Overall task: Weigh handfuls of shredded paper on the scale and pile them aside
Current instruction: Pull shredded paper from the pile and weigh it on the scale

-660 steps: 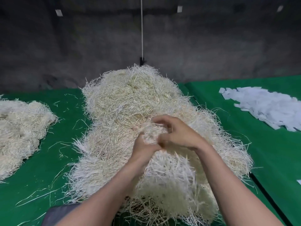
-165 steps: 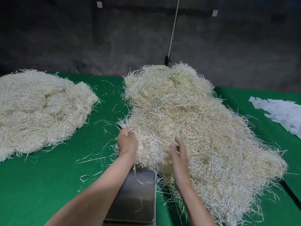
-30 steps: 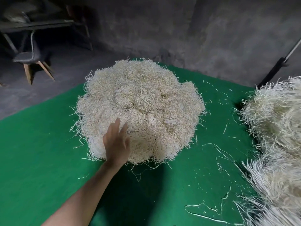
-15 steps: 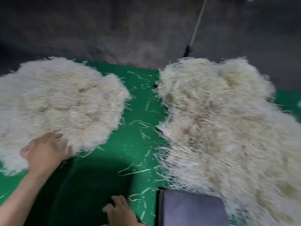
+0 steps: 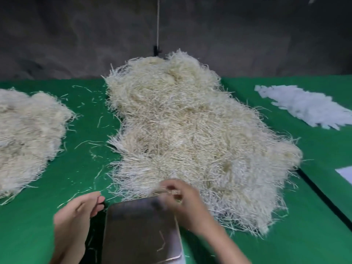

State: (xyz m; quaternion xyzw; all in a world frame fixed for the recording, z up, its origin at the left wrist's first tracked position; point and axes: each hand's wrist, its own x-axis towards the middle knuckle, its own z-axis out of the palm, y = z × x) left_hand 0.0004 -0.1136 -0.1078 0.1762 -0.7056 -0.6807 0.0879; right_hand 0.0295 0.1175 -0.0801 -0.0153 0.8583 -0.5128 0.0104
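Here: left hand (image 5: 76, 216) grip loose, empty, beside scale (image 5: 141, 231); right hand (image 5: 188, 204) blurred at shredded paper (image 5: 181, 130), grip unclear.

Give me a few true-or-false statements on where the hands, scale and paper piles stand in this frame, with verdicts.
1. The scale platform carries a full handful of shreds. False: only a few stray strands lie on it.
2. The left hand is open, beside the scale's left edge. True.
3. The right hand rests on the left pile. False: it is at the near edge of the central pile.
4. The flat white paper pieces lie to the right of the central pile. True.
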